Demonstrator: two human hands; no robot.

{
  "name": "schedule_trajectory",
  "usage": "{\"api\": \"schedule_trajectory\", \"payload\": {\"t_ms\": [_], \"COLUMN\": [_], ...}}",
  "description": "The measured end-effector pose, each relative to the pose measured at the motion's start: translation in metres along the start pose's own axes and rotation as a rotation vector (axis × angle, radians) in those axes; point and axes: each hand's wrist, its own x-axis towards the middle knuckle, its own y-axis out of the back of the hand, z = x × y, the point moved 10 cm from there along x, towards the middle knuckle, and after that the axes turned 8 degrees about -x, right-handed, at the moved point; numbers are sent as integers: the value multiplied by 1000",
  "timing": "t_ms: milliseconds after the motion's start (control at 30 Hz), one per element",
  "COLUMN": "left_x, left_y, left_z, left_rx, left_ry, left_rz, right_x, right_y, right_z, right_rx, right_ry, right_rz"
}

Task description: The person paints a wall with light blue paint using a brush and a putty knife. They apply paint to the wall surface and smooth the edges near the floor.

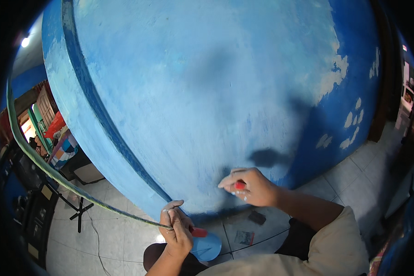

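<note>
My right hand [251,188] is close to the lower part of a blue wall [193,120]. It is closed around a red-handled tool [240,185], whose handle end shows; its working end is hidden. White specks dot the fingers. Lower and to the left, my left hand [175,227] stands by the foot of the wall's raised corner edge. From its right side juts a second red handle [198,232], the rest hidden in the hand. A green cord [72,187] runs from the upper left to the left hand; whether it is gripped I cannot tell.
Below my left hand is a light blue round container [208,246]. A dark block [257,217] and a small flat red-edged piece [244,237] lie on the tiled floor [114,231]. Left are a black stand [80,210] and a thin cable [97,238]. Dark blue paint [334,151] borders the pale area.
</note>
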Motion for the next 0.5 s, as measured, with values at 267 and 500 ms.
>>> {"api": "schedule_trajectory", "payload": {"t_ms": [267,500], "left_x": [40,72], "left_y": [-81,-118], "left_z": [21,25], "left_rx": [-146,-126], "left_ry": [-43,-122], "left_rz": [-44,-9], "right_x": [-40,-32], "right_y": [9,27], "right_z": [-26,-11], "right_rx": [-166,-279], "right_ry": [53,167], "right_rz": [79,292]}}
